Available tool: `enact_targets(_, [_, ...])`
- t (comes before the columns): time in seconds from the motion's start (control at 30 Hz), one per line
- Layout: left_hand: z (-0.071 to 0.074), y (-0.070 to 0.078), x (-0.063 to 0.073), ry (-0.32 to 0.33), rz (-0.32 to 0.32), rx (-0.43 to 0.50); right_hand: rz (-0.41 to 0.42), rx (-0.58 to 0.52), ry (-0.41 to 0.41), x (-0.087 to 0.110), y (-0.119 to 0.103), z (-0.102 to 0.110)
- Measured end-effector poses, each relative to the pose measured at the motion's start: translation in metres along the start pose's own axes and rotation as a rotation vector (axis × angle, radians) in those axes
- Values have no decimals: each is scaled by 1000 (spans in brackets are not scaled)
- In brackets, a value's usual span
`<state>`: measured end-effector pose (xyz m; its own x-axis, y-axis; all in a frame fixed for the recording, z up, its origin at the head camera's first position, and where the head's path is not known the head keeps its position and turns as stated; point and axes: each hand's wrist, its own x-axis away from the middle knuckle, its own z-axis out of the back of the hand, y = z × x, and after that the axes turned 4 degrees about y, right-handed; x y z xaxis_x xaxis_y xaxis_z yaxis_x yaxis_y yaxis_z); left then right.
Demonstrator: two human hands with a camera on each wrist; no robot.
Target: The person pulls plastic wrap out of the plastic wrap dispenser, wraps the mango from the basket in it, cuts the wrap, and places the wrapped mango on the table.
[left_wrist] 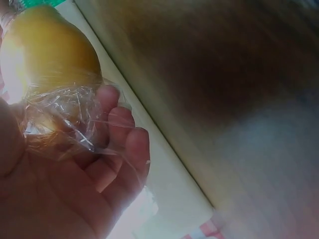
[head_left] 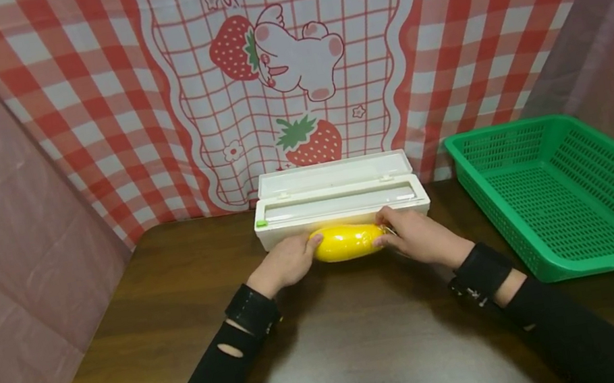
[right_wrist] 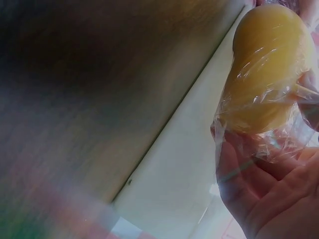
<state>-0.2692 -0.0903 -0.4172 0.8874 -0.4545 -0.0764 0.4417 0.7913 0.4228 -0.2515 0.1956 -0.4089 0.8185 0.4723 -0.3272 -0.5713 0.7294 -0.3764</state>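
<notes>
Between both hands, a smooth yellow fruit [head_left: 347,242], elongated and narrower at one end, is held level in clear cling film; its exact kind cannot be told. My left hand [head_left: 288,260] grips its left end, thumb on top, with bunched film [left_wrist: 65,117] against the fingers. At the other end my right hand [head_left: 416,235] pinches the wrapped tip and loose film, fingers curled beneath in the right wrist view. Right behind the fruit stands a white cling film dispenser [head_left: 343,220], its clear lid [head_left: 335,174] raised and a green slider [head_left: 261,223] at its left end.
A green perforated plastic basket [head_left: 511,231] stands to the right on the brown wooden table [head_left: 337,364]. A red-and-white checked curtain [head_left: 115,116] with strawberries hangs directly behind the dispenser. Pinkish cloth [head_left: 1,238] borders the left side.
</notes>
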Motion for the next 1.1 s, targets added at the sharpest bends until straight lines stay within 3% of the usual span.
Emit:
enact_targets(0.27, [-1,-1,-1,-33,49,45,25,-36,3,-1,2,-3])
enact_targets(0.77, [-1,-2,-3,-71,159,136,-17,-79,-22,-5,3,-3])
enact_targets(1.1, [1,0,-3,-52,160,122,-53,-109,-39,-7,4,-3])
